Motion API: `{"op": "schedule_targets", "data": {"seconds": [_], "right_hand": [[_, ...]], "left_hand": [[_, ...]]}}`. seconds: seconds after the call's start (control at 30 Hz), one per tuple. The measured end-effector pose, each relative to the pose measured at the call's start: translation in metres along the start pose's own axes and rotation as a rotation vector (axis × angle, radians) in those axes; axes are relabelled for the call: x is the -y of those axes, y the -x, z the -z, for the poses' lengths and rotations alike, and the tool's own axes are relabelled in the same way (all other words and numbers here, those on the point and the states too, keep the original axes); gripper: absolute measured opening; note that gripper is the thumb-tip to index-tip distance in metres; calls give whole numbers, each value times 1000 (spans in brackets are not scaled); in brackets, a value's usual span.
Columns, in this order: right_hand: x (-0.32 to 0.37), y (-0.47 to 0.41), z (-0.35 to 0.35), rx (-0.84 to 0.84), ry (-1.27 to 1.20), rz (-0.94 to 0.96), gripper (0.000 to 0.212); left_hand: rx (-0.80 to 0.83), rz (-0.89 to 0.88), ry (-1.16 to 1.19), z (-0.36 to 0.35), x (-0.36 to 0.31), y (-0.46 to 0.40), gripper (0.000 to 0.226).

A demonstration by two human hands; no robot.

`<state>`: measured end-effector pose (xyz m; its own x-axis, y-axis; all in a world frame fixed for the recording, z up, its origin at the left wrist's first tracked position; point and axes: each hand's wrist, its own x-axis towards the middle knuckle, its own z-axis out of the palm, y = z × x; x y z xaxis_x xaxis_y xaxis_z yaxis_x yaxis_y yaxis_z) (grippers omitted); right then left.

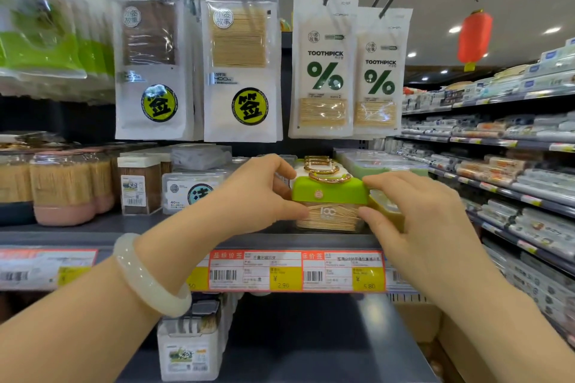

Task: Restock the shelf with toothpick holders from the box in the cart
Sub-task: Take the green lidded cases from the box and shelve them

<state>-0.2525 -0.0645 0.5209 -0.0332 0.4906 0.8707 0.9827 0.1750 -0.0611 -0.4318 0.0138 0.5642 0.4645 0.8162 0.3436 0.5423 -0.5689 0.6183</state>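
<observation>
While pinching the green-lidded toothpick holder (330, 205) from both sides, left hand (249, 193) and right hand (413, 214) closed on it at the front edge of the shelf (124, 238): placing step, probably; next, slide back against the row behind, release.

The toothpick holder (330, 202) had a bright green lid with a gold ring handle over a clear body packed with pale tan sticks. The shelf (77, 238) was dark grey, and its price tags (297, 270) were white with red borders and yellow corners. The far hanging packets (241, 56) were white with black lettering and lime-and-black round badges. The bracelet (149, 277) was milky white. A lantern (474, 36) at far right was red.
</observation>
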Motion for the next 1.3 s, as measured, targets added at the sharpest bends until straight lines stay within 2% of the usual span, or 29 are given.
{"op": "schedule_targets", "data": {"seconds": [0.17, 0.33, 0.43, 0.53, 0.67, 0.77, 1.3], "right_hand": [[1, -13, 0, 63, 96, -7, 18], [7, -25, 1, 180, 186, -62, 22], [9, -30, 0, 215, 216, -79, 25], [10, -33, -3, 231, 220, -89, 25], [7, -34, -2, 257, 192, -114, 26], [7, -35, -2, 262, 175, -124, 29], [13, -32, 0, 277, 222, -194, 31]], "left_hand": [[-52, -13, -59, -2, -1, 0, 37], [-52, 10, -27, -4, -2, 2, 33], [-78, 47, -8, -4, -2, 3, 45], [-78, 72, -116, -2, -4, 1, 59], [65, 68, 57, -2, -3, -3, 33], [80, 53, 71, -5, -2, -7, 32], [65, -40, -309, -9, -7, -8, 39]]}}
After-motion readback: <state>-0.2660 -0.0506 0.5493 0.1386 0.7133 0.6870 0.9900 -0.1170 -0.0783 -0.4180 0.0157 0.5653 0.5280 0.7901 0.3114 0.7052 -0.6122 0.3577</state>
